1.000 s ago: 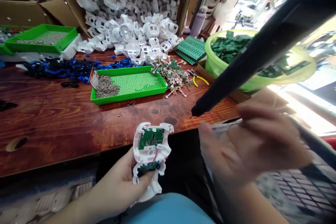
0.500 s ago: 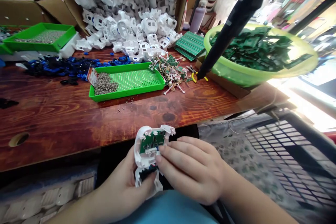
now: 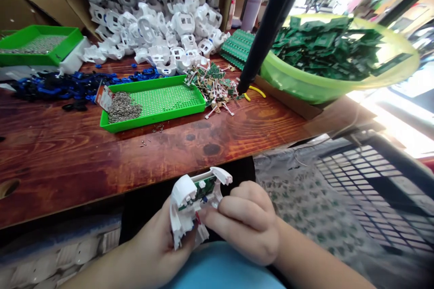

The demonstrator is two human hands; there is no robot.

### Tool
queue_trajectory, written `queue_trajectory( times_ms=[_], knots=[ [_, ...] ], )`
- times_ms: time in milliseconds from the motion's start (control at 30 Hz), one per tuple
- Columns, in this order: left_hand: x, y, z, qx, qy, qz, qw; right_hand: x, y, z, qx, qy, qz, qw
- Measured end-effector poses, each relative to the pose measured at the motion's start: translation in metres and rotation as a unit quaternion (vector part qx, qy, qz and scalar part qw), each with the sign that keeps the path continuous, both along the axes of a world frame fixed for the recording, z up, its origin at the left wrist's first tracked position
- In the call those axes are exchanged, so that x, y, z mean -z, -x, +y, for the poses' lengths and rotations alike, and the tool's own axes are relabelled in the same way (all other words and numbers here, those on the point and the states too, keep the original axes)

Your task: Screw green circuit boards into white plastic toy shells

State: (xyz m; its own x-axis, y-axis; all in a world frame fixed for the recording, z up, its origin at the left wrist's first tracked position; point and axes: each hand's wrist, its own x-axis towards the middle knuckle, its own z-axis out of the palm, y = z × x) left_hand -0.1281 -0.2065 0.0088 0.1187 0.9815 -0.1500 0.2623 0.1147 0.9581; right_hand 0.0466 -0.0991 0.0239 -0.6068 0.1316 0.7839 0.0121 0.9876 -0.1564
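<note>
A white plastic housing [image 3: 185, 189] is tilted over my lap, just off the table's front edge. Inside it sits a green circuit board [image 3: 206, 186] with small white connectors. My left hand [image 3: 162, 239] wraps round the housing's left and lower side. At its right side is my right hand [image 3: 246, 221], fingers curled, the index finger and thumb reaching into the lower opening. A bit of red, perhaps a wire, shows by that fingertip; whether the fingers pinch it is hidden.
On the wooden table [image 3: 162, 153] a green tray [image 3: 169, 97] holds small screws. Behind lie white housings [image 3: 152, 31], blue-black parts [image 3: 64, 86] and small wired boards [image 3: 217, 81]. A black pole [image 3: 271, 22] hangs before a yellow-green basin [image 3: 305, 86] of circuit boards. A black crate [image 3: 366, 189] stands right.
The housing has tipped so that its outer top shows more and the board less. My right hand's fingers have curled in more, moving to the lower opening. The view has shifted slightly right.
</note>
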Motion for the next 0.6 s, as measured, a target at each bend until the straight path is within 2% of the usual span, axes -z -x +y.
queue_trajectory(
  times_ms=[133,267,467,600],
  knots=[
    [-0.001,0.001,0.002,0.019,0.01,-0.001,1.0,-0.001,-0.004,0.001,-0.003,-0.003,-0.012,1.0],
    [-0.008,-0.002,0.006,0.023,-0.048,0.049,0.997,0.001,-0.008,-0.003,0.002,-0.006,-0.014,1.0],
    [-0.01,-0.009,0.006,-0.026,-0.069,0.039,0.996,0.003,-0.013,-0.011,0.017,0.08,-0.021,0.996],
    [-0.007,-0.008,0.008,0.013,-0.082,0.071,0.994,0.003,-0.015,-0.014,0.05,0.132,-0.043,0.989]
  ],
)
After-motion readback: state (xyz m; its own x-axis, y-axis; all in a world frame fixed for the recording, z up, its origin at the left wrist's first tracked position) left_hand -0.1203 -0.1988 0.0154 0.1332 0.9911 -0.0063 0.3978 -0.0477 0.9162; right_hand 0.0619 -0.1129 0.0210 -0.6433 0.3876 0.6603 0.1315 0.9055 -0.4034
